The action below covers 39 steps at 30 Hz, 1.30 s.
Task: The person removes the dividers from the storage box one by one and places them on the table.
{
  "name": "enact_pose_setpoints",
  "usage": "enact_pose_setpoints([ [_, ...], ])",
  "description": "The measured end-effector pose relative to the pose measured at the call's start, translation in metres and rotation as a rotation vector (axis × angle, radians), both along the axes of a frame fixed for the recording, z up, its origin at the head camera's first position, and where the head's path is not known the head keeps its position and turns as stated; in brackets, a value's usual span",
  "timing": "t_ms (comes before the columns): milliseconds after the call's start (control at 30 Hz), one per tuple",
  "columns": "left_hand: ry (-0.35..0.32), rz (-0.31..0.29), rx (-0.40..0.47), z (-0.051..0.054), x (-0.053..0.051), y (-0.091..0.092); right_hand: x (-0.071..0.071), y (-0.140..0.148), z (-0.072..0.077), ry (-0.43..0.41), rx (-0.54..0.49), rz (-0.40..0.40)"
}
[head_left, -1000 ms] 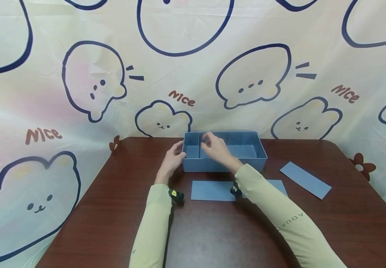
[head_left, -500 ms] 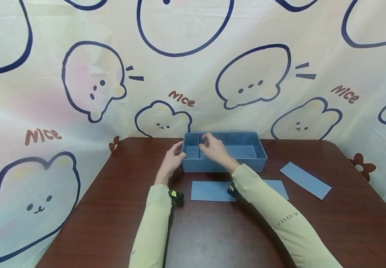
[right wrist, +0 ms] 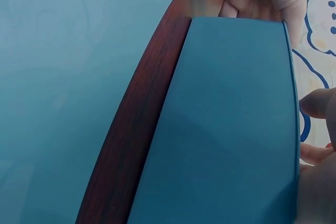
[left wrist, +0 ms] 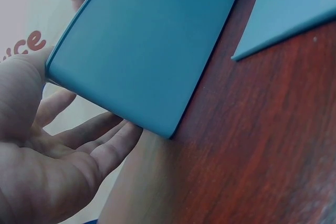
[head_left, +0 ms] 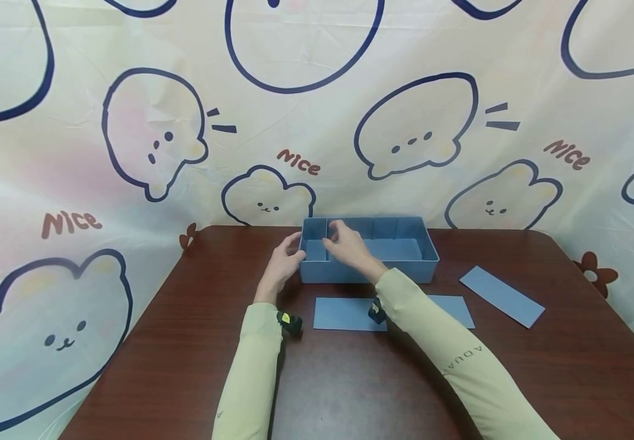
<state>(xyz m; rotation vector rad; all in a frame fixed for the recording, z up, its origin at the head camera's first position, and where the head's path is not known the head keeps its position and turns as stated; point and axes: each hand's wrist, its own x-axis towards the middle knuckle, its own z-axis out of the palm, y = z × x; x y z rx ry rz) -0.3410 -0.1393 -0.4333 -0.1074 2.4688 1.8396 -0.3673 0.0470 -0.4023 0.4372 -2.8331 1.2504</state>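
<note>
A long blue storage box (head_left: 368, 272) stands near the table's far edge. Inside it, toward the left, an upright divider (head_left: 327, 230) marks off a small compartment. My left hand (head_left: 280, 264) holds the box's left end, thumb at the rim and fingers along the outer wall, as the left wrist view also shows. Over the front wall reaches my right hand (head_left: 351, 249), its bent thumb and forefinger at the divider's top edge. Whether they pinch the divider or only touch it is unclear; in the right wrist view the front wall hides the fingertips.
Flat blue panels lie on the brown table (head_left: 317, 385): a left panel (head_left: 344, 313) in front of the box, a middle panel (head_left: 456, 308) partly under my right sleeve, and a slanted panel (head_left: 502, 296) at the right. A printed cloth (head_left: 405, 195) hangs behind.
My right hand and forearm have shifted slightly left, so the thumb now overlaps the divider. The left hand, the box and the loose panels have stayed in place.
</note>
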Motion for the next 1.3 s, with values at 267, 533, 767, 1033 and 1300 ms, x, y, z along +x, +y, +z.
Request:
enact_pose_setpoints([
  [267, -0.001, 0.002, 0.002, 0.0000, -0.0006, -0.0010, -0.0037, -0.0036, -0.0011, -0.005, 0.011, 0.011],
  [533, -0.005, 0.000, -0.010, -0.0016, 0.0002, -0.0009, -0.0030, -0.0080, -0.0028, -0.013, 0.015, 0.018],
  [767, -0.003, -0.007, 0.005, -0.0003, 0.0007, -0.0002, -0.0005, -0.0087, -0.0034, -0.049, 0.025, -0.001],
  [1033, 0.004, -0.007, -0.004, -0.0002, -0.0004, -0.0012, 0.0015, -0.0101, -0.0016, -0.082, 0.026, 0.005],
  [1300, 0.010, -0.005, -0.001, -0.0022, -0.0015, -0.0011, 0.0005, -0.0099, -0.0018, -0.093, 0.057, 0.010],
])
